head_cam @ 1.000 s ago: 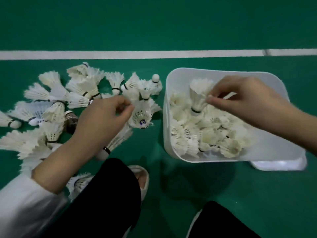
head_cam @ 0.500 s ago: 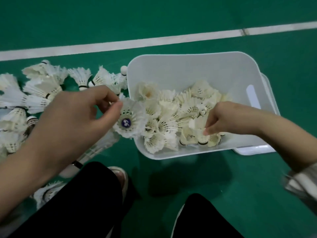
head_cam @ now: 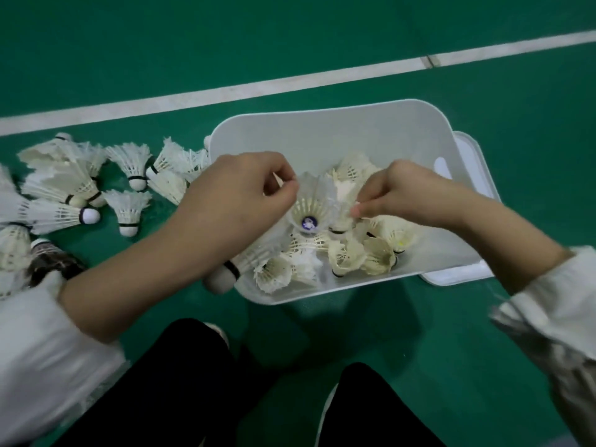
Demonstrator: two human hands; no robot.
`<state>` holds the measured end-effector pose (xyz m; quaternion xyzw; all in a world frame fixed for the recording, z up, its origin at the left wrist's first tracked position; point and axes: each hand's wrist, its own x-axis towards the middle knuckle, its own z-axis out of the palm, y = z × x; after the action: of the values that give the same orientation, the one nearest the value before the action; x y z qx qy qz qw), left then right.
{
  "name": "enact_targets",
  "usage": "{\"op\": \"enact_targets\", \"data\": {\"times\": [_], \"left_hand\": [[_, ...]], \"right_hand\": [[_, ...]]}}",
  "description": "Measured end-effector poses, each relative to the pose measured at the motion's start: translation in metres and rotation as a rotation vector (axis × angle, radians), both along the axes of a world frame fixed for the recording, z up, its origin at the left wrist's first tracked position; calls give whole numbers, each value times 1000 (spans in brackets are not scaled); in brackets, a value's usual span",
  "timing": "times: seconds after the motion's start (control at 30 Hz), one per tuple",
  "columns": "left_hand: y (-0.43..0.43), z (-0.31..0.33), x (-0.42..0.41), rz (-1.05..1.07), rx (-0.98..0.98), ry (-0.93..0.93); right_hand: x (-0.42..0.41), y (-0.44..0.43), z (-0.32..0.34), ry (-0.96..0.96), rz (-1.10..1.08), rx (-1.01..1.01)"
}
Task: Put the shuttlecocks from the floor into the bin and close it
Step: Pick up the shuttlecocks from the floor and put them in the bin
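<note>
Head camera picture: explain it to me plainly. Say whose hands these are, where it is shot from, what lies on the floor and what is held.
There is no machine here: a camera worn on a person's head looks down at their own bare hands. The left hand pinches a shuttlecock with a blue sticker over the white bin. The right hand grips the feathers of another shuttlecock in the bin. More loose shuttlecocks lie on the green floor, left of the bin. A white lid shows from under the bin's right side.

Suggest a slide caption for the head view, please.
Both hands, left hand and right hand, place a shuttlecock into the white bin.
</note>
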<state>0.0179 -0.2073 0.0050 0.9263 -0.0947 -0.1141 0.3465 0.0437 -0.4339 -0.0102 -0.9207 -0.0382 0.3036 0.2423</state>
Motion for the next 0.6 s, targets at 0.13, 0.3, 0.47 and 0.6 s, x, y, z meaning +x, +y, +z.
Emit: {"op": "enact_targets", "data": {"times": [0.13,0.3,0.47,0.6], "left_hand": [[-2,-16,3,26,35,-6],[1,-36,-3,22,83,39],[5,-41,-3,45,51,45],[6,-43,-1,49,50,40]], "right_hand": [[-13,21,-24,24,19,67],[-21,37,-41,101,169,-109],[-7,27,-13,-47,132,-190],[-5,29,-20,-91,1,-77]]}}
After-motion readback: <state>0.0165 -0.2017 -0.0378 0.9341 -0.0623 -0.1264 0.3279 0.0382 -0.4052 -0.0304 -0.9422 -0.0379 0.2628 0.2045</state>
